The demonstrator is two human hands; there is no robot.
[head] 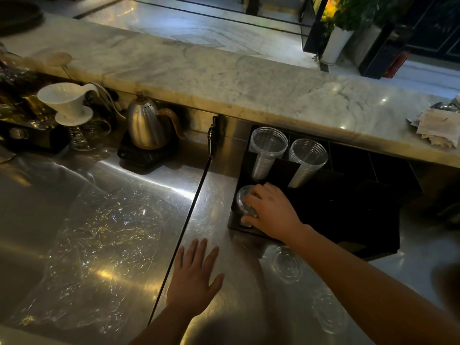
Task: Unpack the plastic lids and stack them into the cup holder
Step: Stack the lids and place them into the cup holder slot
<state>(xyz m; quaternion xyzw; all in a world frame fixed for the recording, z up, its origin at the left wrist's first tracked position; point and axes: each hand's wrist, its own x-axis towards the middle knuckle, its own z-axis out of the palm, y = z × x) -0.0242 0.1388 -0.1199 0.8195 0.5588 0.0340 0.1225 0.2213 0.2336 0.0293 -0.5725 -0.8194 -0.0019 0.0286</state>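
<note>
My right hand (270, 211): it reaches into the front left slot of the black boxy cup holder (361, 210). My fingers (251, 199) curl around a stack of clear round plastic lids (242, 204) and hold it there.
My left hand (194, 277): it lies flat on the shiny silver metal tabletop (219, 200). The fingers are spread wide and hold nothing.
Lids in the holder: the stack sits in the slot nearest me, on the left side.
Loose lids: more see-through lids (287, 263) lie on the tabletop just in front of the holder, under my right arm. Another bunch (328, 312) lies closer to me.
Cups: two stacks of clear plastic cups (267, 150) lean in the back slots of the holder, side by side.
Wrapper: a big crinkly clear plastic sheet (99, 230) lies spread out on the left part of the tabletop.
Far left things: a shiny steel kettle with a thin spout (146, 128) sits on a dark base. A white cone coffee dripper (68, 103) stands beside it.
</note>
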